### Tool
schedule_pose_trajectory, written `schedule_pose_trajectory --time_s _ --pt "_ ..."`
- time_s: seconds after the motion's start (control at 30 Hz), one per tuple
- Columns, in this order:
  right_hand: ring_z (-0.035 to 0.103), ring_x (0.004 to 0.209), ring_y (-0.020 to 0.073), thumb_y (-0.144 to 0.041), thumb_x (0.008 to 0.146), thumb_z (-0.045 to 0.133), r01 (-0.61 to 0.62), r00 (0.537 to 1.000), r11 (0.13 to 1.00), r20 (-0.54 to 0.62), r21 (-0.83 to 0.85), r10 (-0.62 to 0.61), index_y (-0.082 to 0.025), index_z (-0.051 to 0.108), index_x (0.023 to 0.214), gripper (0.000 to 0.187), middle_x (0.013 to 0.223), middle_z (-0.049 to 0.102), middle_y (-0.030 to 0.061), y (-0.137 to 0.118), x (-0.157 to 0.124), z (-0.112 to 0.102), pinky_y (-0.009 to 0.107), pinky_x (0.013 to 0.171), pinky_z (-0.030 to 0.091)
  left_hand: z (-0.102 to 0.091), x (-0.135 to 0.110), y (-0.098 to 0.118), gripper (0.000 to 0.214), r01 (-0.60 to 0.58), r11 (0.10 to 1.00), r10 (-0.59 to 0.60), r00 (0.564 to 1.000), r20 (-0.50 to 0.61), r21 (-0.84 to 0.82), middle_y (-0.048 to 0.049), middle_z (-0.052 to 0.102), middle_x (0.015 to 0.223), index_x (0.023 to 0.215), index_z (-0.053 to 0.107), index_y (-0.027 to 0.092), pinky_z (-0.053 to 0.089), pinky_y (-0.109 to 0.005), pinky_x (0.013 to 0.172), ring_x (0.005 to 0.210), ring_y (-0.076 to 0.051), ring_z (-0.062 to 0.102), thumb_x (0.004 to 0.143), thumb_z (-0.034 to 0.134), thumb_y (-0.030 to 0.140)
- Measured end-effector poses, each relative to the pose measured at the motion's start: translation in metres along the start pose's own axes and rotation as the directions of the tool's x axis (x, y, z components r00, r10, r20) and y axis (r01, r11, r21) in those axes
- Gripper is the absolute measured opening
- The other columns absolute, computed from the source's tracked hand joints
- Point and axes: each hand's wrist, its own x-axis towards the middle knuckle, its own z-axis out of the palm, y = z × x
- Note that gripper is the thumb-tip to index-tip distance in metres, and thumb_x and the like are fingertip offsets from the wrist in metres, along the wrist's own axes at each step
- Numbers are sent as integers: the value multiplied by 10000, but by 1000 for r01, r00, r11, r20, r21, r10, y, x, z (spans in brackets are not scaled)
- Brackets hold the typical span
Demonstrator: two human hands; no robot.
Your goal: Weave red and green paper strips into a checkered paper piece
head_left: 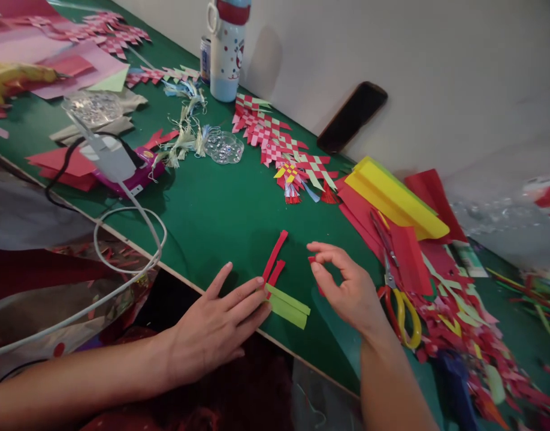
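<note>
My left hand [225, 320] lies flat with its fingers spread, the fingertips over the near ends of two red paper strips [275, 257] and the left end of light green paper strips [287, 306]. The red strips stand out upward from the green ones at an angle. To the right, my right hand [344, 287] is curled with thumb and index finger close together. A small bit of red paper strip [311, 260] shows between their tips; the rest is mostly hidden behind the hand. Scissors [398, 299] with red and yellow handles lie just right of my right hand.
Woven paper fish [279, 140] line the wall beside a bottle [230, 51]. A phone [352, 117] leans there. Yellow paper [394, 197] and a pile of scraps [464, 335] lie right. A white cable [140, 206] loops over the table edge at left, near a glue gun [23, 75].
</note>
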Motion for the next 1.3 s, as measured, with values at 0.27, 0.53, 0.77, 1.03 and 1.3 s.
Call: schedule_pose_trajectory --time_s 0.27,0.53,0.77,1.03,1.3 --pt "659 811 194 -411 923 534 -154 987 986 38 -56 157 -231 638 930 208 865 711 27 5 21 7 325 768 497 8 0 -3 433 -36 999 38 996 -84 26 -33 506 1439 1378 483 194 -20 -507 1219 1387 -220 363 976 489 356" --pt "607 945 240 -373 909 492 -67 995 981 59 -184 79 -233 660 888 219 964 689 68 13 55 15 391 854 465 10 1 -4 375 -37 999 41 987 -153 29 -13 533 1413 1352 523 188 21 -527 1203 1345 -226 395 1004 405 264" --pt "632 940 229 -408 905 494 -181 954 968 209 -173 216 -255 697 924 255 976 723 32 13 76 20 368 823 457 14 0 -4 386 -25 999 29 985 -171 26 -14 518 1425 1355 520 193 233 -509 1141 1349 -230 395 1016 351 264" --pt "578 984 224 -399 926 465 -86 946 986 299 -143 125 -240 709 899 292 981 680 53 6 82 25 392 908 433 17 1 -5 382 -39 999 40 979 -200 9 -43 519 1422 1348 526 182 253 -515 1133 1342 -248 412 1007 373 263" --pt "599 849 218 -529 911 473 -173 973 950 102 -259 205 -231 662 842 360 866 661 47 -8 64 16 344 766 437 17 1 -4 399 -32 999 29 977 -209 -11 -42 538 1396 1356 513 150 218 -530 1129 1333 -249 402 1017 320 237"
